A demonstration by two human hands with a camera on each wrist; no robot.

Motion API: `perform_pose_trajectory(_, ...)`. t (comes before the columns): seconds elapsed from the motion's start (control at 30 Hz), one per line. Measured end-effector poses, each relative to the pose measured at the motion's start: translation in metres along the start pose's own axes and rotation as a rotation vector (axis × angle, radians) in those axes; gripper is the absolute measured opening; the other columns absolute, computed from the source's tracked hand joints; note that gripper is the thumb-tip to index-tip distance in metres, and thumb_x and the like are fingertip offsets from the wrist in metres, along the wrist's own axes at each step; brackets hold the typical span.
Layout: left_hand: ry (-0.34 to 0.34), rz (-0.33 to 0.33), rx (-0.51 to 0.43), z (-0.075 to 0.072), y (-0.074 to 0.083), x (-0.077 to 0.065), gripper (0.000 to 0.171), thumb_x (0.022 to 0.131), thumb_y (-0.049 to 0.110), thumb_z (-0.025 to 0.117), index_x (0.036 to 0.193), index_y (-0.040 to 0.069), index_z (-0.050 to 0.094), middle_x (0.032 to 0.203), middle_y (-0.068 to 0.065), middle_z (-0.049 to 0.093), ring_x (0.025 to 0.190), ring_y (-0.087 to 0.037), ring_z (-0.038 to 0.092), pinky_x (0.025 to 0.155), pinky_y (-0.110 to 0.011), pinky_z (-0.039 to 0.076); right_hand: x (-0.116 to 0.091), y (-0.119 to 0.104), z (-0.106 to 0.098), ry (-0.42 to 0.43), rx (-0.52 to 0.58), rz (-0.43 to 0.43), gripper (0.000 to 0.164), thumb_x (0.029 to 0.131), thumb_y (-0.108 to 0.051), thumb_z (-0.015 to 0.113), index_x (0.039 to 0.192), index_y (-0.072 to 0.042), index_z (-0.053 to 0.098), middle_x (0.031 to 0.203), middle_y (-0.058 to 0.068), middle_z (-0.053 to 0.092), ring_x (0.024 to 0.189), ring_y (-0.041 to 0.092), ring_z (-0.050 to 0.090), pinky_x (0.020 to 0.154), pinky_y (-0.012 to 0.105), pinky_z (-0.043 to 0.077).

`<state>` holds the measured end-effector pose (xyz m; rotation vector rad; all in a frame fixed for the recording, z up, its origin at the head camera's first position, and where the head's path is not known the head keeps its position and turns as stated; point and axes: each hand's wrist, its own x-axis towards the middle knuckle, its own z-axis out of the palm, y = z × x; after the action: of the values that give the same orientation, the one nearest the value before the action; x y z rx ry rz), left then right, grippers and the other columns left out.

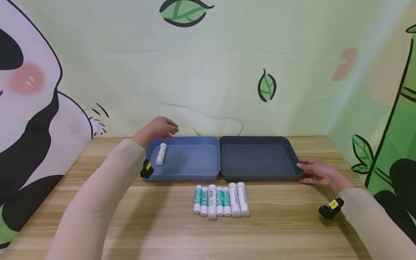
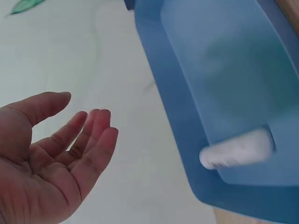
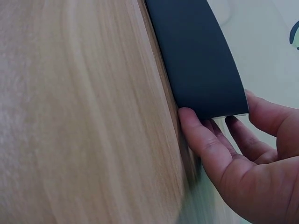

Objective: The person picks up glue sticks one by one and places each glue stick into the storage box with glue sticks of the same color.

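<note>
My left hand [image 1: 159,127] is raised over the back left corner of the blue tray [image 1: 182,178]. Its fingers are loosely bent with nothing between them, as the left wrist view confirms. A white glue stick [image 1: 161,154] lies in the tray's left part; it is blurred in the left wrist view. At the right end of the dark grey tray [image 1: 260,177], my right hand [image 1: 320,174] holds the edge, thumb at the rim and fingers against the outer wall. Nothing lies in this dark tray.
Several capped glue sticks [image 1: 212,202] lie in a row in front of the trays, some white, others smaller with green labels. The two trays stand side by side on a wooden table [image 1: 276,231]. Behind them hangs a printed backdrop [image 1: 211,72].
</note>
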<state>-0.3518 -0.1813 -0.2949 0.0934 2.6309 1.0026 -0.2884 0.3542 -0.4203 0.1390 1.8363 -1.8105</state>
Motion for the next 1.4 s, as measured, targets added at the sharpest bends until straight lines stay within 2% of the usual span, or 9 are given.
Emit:
perform_pose_trajectory(0.1, -0.004, 0.039, -0.003, 0.003, 0.006, -0.005, 0.045, 0.107, 0.021, 0.05, 0.146, -0.001, 0.051, 0.143, -0.026, 0.058, 0.123, -0.035, 0.064, 0.109, -0.043, 0.054, 0.0, 0.001, 0.0, -0.006, -0.013, -0.001, 0.082, 0.108, -0.019, 0.049, 0.16, 0.006, -0.009, 0.097, -0.01, 0.065, 0.089, 0.003, 0.068, 0.082, 0.029, 0.063)
perform_pose_trajectory(0.33, 0.011, 0.12, -0.049, 0.009, 0.024, -0.023, 0.042, 0.106, 0.022, 0.052, 0.144, 0.004, 0.055, 0.138, -0.022, 0.063, 0.108, -0.027, 0.069, 0.106, -0.043, 0.056, -0.001, 0.001, 0.0, -0.007, -0.008, -0.005, 0.085, 0.108, -0.018, 0.049, 0.159, 0.005, -0.014, 0.098, -0.008, 0.064, 0.089, 0.003, 0.068, 0.083, 0.029, 0.063)
perform_pose_trajectory(0.6, 0.005, 0.197, -0.112, 0.015, 0.035, -0.047, 0.041, 0.105, 0.02, 0.055, 0.143, 0.006, 0.056, 0.138, -0.02, 0.063, 0.11, -0.028, 0.068, 0.107, -0.044, 0.055, 0.0, 0.0, 0.0, -0.008, -0.005, -0.004, 0.089, 0.107, -0.02, 0.053, 0.159, 0.004, -0.015, 0.098, -0.009, 0.064, 0.09, 0.003, 0.068, 0.083, 0.029, 0.063)
perform_pose_trajectory(0.77, -0.017, 0.23, -0.139, 0.019, 0.035, -0.058, 0.042, 0.104, 0.021, 0.057, 0.143, 0.005, 0.055, 0.139, -0.02, 0.063, 0.114, -0.033, 0.067, 0.108, -0.047, 0.054, 0.0, 0.0, 0.0, -0.004, -0.012, -0.003, 0.086, 0.107, -0.019, 0.05, 0.159, 0.004, -0.014, 0.098, -0.009, 0.064, 0.09, 0.003, 0.068, 0.083, 0.03, 0.063)
perform_pose_trajectory(1.03, -0.036, 0.252, -0.148, 0.027, 0.033, -0.075, 0.041, 0.104, 0.022, 0.058, 0.142, 0.005, 0.056, 0.128, -0.019, 0.067, 0.099, -0.018, 0.069, 0.1, -0.038, 0.059, 0.0, 0.001, 0.0, -0.001, 0.005, -0.004, 0.088, 0.107, -0.02, 0.052, 0.159, 0.004, -0.014, 0.098, -0.009, 0.064, 0.089, 0.004, 0.068, 0.082, 0.03, 0.063)
perform_pose_trajectory(1.4, -0.065, 0.284, -0.164, 0.045, 0.02, -0.089, 0.042, 0.103, 0.02, 0.06, 0.141, 0.003, 0.056, 0.119, -0.018, 0.069, 0.098, -0.018, 0.069, 0.098, -0.04, 0.06, 0.001, 0.002, -0.002, 0.0, 0.018, -0.004, 0.088, 0.107, -0.02, 0.053, 0.16, 0.004, -0.012, 0.098, -0.009, 0.065, 0.09, 0.004, 0.068, 0.083, 0.03, 0.063)
